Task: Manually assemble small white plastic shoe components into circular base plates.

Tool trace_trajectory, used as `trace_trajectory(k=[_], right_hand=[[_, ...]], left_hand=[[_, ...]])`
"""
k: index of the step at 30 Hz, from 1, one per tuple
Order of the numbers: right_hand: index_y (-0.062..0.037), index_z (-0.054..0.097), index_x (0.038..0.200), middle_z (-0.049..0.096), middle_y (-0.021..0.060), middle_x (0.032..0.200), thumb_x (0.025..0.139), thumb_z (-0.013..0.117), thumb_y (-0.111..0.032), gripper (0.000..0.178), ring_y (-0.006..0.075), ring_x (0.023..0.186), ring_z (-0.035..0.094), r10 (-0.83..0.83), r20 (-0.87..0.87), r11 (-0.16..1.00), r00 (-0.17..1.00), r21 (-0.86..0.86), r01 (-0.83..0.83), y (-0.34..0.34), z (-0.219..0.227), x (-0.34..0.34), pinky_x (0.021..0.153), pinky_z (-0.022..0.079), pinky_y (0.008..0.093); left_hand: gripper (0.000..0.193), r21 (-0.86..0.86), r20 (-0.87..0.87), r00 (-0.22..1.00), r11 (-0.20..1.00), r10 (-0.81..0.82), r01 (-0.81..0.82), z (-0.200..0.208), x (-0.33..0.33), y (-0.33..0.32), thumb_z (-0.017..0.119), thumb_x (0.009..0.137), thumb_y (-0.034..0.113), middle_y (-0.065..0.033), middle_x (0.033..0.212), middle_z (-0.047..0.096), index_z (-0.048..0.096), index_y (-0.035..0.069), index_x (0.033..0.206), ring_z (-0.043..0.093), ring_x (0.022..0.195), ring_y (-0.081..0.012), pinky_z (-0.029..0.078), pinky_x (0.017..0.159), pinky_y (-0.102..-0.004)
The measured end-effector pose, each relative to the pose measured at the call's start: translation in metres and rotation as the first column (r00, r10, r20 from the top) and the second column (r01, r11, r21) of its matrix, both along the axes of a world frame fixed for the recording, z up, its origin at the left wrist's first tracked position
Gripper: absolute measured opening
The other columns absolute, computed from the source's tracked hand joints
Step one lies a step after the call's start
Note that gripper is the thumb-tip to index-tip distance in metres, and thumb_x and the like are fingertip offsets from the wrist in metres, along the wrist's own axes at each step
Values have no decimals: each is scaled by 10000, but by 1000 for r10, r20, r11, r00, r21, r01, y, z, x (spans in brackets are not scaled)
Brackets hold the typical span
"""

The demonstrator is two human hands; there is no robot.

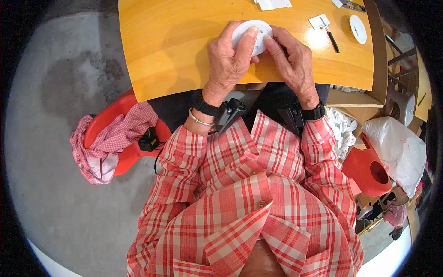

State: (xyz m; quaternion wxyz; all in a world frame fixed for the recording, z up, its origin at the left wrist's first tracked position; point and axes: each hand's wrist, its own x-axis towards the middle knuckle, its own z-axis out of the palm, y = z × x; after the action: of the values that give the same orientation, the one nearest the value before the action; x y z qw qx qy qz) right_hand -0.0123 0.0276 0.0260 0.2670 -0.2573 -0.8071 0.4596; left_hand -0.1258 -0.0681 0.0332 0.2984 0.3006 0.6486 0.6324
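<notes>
Over the wooden table's near half, I hold a round white plastic disc (252, 28) between both hands. My left hand (229, 57) is closed round its left side, the thumb pressed on its upper face. From the right, my right hand (291, 59) pinches the rim, thumb tip near a small dark spot on the disc. Some fingers of each hand are hidden beneath it. A similar white disc (357, 29) lies at the table's right side. Left of that one are a white rectangular plastic piece (319, 21) and a black-handled screwdriver (333, 42).
Pliers (354, 6) lie at the far right corner of the table (170, 51). Below its right edge, a cardboard box (357, 99) holds many white plastic parts (340, 129). Red chairs stand either side of me, the left red chair (124, 159) draped with pink cloth (110, 134).
</notes>
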Motion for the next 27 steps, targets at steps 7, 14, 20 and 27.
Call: trace_trajectory(k=[7,14,20,27], right_hand=[[-7,605,1005,610,172,765,882,586,-165,202,298,699,626,10,41,998,999,-55,-7,0,0,0,640,490,331],[-46,595,1127,620,76,702,948,502,-183,244,135,668,613,-13,-79,982,997,-190,-2,1,5,-1,631,481,262],[-59,598,1131,610,58,676,952,493,-174,237,108,634,585,-17,-75,982,997,-186,3,1,3,2,604,468,247],[-66,618,1029,597,91,906,808,645,-80,224,268,840,559,-299,13,795,954,557,241,40,18,34,732,453,347]], left_hand=[[305,-42,124,991,998,-51,57,1,-6,-1,546,913,286,-86,767,641,569,-8,989,621,557,-123,447,441,-204],[380,83,234,969,995,-80,62,-1,-13,-1,425,960,351,-86,706,635,546,-8,986,597,498,-121,423,420,-198],[391,154,343,934,987,-95,44,-4,-15,0,413,965,355,-103,776,646,533,-12,1025,603,522,-125,430,439,-193],[296,131,284,951,987,-123,89,-9,-14,1,562,905,206,-123,852,656,532,-37,1073,631,587,-165,444,479,-223]])
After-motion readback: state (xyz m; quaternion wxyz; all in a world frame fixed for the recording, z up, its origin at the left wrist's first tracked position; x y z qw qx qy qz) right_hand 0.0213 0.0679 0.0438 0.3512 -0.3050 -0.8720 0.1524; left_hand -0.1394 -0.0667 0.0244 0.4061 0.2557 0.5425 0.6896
